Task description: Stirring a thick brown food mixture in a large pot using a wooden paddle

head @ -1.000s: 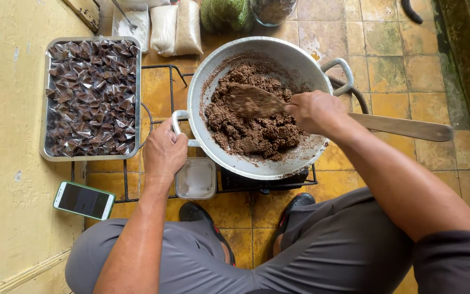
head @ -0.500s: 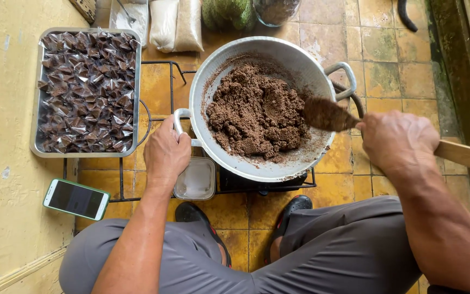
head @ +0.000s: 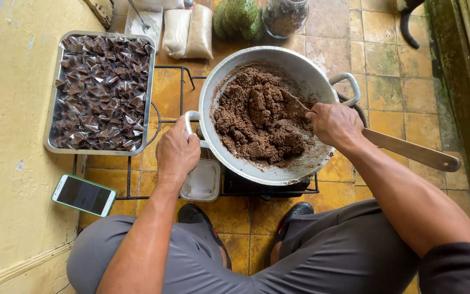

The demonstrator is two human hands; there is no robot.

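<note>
A large grey metal wok (head: 300,71) sits on a low black burner frame and holds a crumbly brown mixture (head: 254,122). My left hand (head: 176,151) grips the wok's near left handle. My right hand (head: 334,124) is closed around a long wooden spatula (head: 409,151), low on its shaft; the blade is pushed into the brown mixture and the handle end sticks out to the right over the floor tiles. My knees and black shoes show below the wok.
A metal tray (head: 50,144) of several dark wrapped pieces lies at the left. A phone (head: 84,195) lies on the yellow ledge. A small clear plastic tub (head: 202,181) sits under the wok's edge. Bags, a green fruit and a glass jar stand at the back.
My right hand swung the spatula out to the wok's right rim, then back in; now its blade digs into the middle of the mixture. My left hand stayed on the handle.
</note>
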